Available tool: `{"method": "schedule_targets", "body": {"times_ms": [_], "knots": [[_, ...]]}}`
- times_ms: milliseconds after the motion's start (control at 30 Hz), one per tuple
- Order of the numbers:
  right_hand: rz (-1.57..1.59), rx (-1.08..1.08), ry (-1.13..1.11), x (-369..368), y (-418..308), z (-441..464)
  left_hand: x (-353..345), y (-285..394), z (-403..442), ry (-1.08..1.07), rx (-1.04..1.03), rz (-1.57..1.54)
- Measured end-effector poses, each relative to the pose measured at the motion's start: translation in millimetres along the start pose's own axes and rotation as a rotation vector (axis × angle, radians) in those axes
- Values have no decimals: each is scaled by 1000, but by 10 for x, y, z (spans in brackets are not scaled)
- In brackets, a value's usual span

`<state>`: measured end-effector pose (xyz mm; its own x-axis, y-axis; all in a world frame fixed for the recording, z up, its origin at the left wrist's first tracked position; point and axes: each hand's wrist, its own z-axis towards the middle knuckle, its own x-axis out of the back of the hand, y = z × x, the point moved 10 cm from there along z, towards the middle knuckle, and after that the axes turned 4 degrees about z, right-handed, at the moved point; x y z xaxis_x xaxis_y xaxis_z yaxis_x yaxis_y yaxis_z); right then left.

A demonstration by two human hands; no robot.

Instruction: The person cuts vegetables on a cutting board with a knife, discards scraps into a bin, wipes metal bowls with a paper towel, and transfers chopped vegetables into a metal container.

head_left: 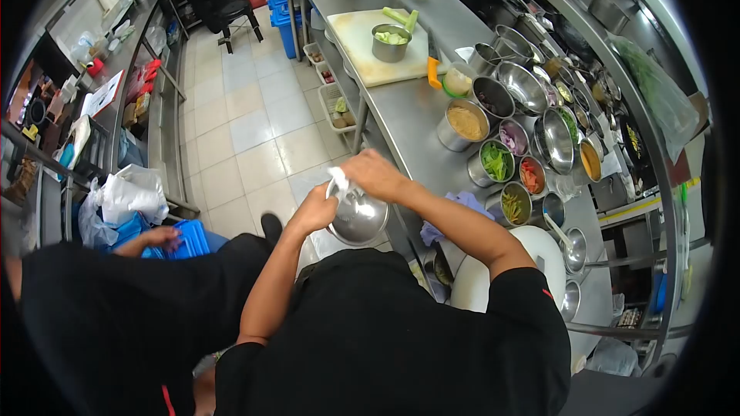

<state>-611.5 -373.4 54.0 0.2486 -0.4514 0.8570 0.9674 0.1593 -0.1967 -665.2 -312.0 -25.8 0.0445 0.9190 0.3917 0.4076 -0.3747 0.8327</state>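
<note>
In front of my body, a shiny steel bowl (356, 219) hangs over the floor beside the counter. My left hand (313, 210) is closed on the bowl's left rim. Over the far rim, my right hand (375, 176) is closed on a crumpled white wipe (340, 180), which touches the bowl's edge. Whether the wipe is paper or cloth I cannot tell. Both hands are close together, and part of the rim is hidden behind them.
Right of me runs a steel counter (416, 127) with a cutting board (351, 38), a pot of cut green pieces (391, 40), an orange-handled knife (434, 71) and several containers of chopped vegetables. A co-worker in black (131, 323) bends close on my left, near blue crates (189, 239).
</note>
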Motion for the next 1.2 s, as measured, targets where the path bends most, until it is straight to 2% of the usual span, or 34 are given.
{"method": "schedule_targets", "body": {"times_ms": [33,67,100,133,200,233,300,367,433,500,567,600,633,700,733,767,800,867,933,1000,1067,1100,1167,1200], "knots": [[5,1,-2,-33,74,-87,113,113,-28,140,-138,-77],[71,-270,-73,-98,356,-178,219,201,-97,279,-275,-153],[135,-541,-143,-196,596,-326,185,171,-100,278,-272,-155],[136,-543,-144,-232,568,-354,253,108,-124,384,-234,-130],[176,-991,-91,-242,744,-654,273,50,-165,487,-176,-101],[173,-991,-91,-306,706,-696,280,20,-190,537,-145,-88],[283,-1040,67,-360,644,-811,459,114,-449,946,-435,-132],[340,-1065,129,-380,578,-851,448,90,-560,934,-405,-221],[326,-1041,120,-352,595,-858,398,42,-533,771,-340,-415],[301,-1032,116,-190,592,-831,529,-115,-520,762,-373,-366],[225,-882,-103,-157,518,-673,743,-98,-595,755,-332,-232],[194,-785,-136,-133,435,-568,833,53,-653,753,-320,-106],[194,-777,-141,-113,394,-518,914,141,-690,761,-318,-110],[139,-588,-243,-183,202,-278,726,261,-490,418,-190,153],[103,-436,-157,-172,105,-161,687,332,-451,374,-260,209],[76,-413,-178,-215,97,-144,628,287,-353,335,-275,243],[59,-365,-201,-265,88,-109,590,331,-352,344,-417,154],[38,-385,-112,-304,143,-89,584,257,-322,393,-495,85],[68,-408,4,-430,233,-171,581,174,-291,462,-409,198],[172,-639,94,-465,277,-244,689,92,-367,528,-322,167],[245,-850,37,-662,363,-453,865,-53,-490,647,-264,55],[314,-787,82,-779,339,-490,914,-159,-519,707,-235,-5],[212,-930,-40,-946,367,-666,901,-318,-557,784,-190,-76],[214,-919,-65,-904,229,-560,886,-408,-602,835,-158,-131]]}}
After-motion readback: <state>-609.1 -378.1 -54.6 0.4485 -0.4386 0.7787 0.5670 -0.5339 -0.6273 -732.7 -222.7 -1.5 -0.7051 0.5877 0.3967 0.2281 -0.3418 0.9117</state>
